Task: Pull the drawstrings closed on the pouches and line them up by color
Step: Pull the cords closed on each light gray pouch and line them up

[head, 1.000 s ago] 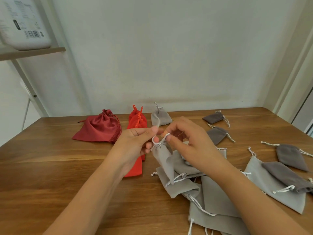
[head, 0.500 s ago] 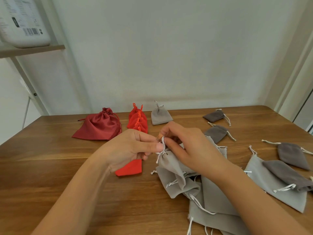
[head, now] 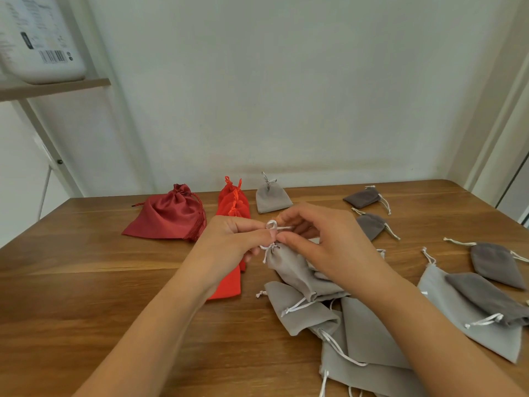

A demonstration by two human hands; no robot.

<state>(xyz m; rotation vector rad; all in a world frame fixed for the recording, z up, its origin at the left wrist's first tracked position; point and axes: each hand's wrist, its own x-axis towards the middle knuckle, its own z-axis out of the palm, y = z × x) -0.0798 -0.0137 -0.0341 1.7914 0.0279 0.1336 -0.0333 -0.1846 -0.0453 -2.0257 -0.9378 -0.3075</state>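
Frame centre: left hand [head: 232,242] and right hand [head: 325,243] each pinch the white drawstring [head: 272,224] of a light grey pouch [head: 292,270], cinching its neck; next, presumably, it joins the closed grey pouch [head: 270,200] just above

Plain indoor room, prob. a home.
Wooden table [head: 86,282] set against bare wall [head: 286,96]; shelf [head: 57,87] w/ barcoded white box [head: 43,32] seen.

Bare forearms [head: 160,325], bare hands [head: 229,242] [head: 329,245]
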